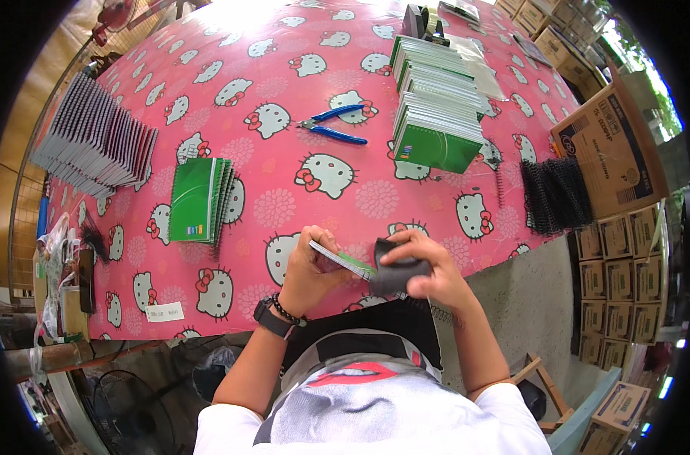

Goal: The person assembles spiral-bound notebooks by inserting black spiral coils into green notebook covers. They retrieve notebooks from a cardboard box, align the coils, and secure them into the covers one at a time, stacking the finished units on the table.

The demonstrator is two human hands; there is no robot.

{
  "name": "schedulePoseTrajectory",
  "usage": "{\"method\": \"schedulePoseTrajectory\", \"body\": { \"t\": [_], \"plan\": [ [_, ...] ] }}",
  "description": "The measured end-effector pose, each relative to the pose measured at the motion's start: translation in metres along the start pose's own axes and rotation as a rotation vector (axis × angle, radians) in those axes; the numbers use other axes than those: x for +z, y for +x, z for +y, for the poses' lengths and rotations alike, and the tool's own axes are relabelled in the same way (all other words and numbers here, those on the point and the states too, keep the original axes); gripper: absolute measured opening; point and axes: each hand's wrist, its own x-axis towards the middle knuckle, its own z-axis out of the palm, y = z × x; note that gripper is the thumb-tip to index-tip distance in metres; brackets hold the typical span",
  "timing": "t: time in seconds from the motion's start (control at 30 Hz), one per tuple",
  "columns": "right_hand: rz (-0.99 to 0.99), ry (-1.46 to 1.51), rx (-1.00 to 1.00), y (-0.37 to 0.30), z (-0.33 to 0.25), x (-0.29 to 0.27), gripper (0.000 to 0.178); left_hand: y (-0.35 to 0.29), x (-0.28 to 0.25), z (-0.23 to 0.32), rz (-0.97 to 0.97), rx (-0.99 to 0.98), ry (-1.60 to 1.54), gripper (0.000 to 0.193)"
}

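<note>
Low in the frame, the left hand point(308, 267) steadied a notebook point(343, 262) while the right hand's point(424, 269) fingers gripped its black cover point(396, 274) above the pink surface point(284, 68).

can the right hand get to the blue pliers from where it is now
Probably yes, but not freely: the right hand is gripping a black piece against the notebook. The blue pliers lie in the open on the table, nothing between.

A table point(284, 45) under a pink cartoon-cat cloth fills the upper frame. On it: grey booklets point(95, 140) far left, green notebooks point(201, 199) centre-left, blue pliers point(333, 125), stacked notebooks point(436, 102) upper right, apparently black spiral coils point(555, 193) right.
</note>
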Motion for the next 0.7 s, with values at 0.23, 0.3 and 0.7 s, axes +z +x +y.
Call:
{"method": "schedulePoseTrajectory", "body": {
  "t": [0.23,0.3,0.7],
  "plan": [
    [-0.113,-0.180,-0.072,0.014,-0.023,0.004,0.054,0.001,-0.004,-0.003,0.004,-0.032,0.028,0.058],
    [0.064,-0.326,0.036,0.024,-0.013,0.000,0.058,0.000,-0.004,-0.002,0.014,0.089,0.161,0.056],
    [-0.058,-0.262,-0.044,0.035,-0.018,0.012,0.056,0.005,-0.001,-0.001,0.023,0.085,0.206,0.059]
  ]
}}
